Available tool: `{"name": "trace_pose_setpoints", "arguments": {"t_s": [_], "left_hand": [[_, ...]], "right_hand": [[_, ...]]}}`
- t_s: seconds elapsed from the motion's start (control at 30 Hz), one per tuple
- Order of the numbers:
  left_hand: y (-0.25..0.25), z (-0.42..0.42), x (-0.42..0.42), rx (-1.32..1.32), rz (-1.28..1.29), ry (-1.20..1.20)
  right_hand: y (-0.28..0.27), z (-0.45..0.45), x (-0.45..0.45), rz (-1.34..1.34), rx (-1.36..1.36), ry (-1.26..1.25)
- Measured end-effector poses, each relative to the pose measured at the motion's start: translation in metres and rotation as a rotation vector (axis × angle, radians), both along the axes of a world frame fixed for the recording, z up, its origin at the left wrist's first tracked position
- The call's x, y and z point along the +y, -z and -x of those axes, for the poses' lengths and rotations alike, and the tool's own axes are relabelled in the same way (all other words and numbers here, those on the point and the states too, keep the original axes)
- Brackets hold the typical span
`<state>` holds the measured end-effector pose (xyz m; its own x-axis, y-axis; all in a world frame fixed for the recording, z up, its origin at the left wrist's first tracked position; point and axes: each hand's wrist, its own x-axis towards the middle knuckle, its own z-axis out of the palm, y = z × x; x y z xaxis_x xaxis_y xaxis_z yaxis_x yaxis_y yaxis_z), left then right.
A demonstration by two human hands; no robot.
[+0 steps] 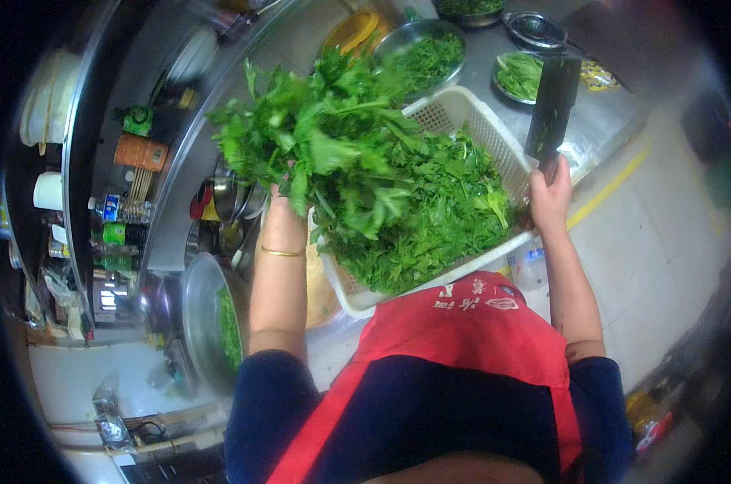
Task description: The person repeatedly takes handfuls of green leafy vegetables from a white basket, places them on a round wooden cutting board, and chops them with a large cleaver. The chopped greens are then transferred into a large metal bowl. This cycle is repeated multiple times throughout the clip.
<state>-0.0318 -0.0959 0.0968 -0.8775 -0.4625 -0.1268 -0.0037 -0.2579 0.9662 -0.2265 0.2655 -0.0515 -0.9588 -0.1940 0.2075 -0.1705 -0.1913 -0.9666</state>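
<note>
A bunch of leafy green celery is in my left hand, whose fingers are mostly hidden under the leaves. The bunch hangs over the left side of a white plastic basket heaped with more cut greens. On the right, my right hand grips the handle of a cleaver, its broad dark blade pointing away from me. That hand is close beside the basket's right rim; whether it touches the rim I cannot tell.
Beyond the basket, a metal bowl of greens, a plate of cut leaves and a strainer stand on the steel counter. At left are a large metal basin, a round wooden board and shelves with bottles.
</note>
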Motion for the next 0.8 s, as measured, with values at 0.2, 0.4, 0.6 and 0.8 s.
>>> {"name": "trace_pose_setpoints", "arguments": {"t_s": [0.2,0.4,0.6,0.8], "left_hand": [[0.12,-0.07,-0.021,-0.426,1.13,-0.082],[0.009,-0.032,0.013,-0.131,1.126,0.041],[0.112,-0.026,-0.019,-1.138,1.405,0.215],[0.072,-0.026,-0.025,-0.37,1.102,-0.055]], "right_hand": [[-0.006,-0.008,-0.012,-0.058,0.032,-0.012],[-0.014,-0.006,0.004,-0.102,0.054,0.001],[-0.016,-0.01,-0.001,-0.034,-0.066,-0.028],[-0.013,-0.013,0.002,-0.127,-0.019,-0.004]]}}
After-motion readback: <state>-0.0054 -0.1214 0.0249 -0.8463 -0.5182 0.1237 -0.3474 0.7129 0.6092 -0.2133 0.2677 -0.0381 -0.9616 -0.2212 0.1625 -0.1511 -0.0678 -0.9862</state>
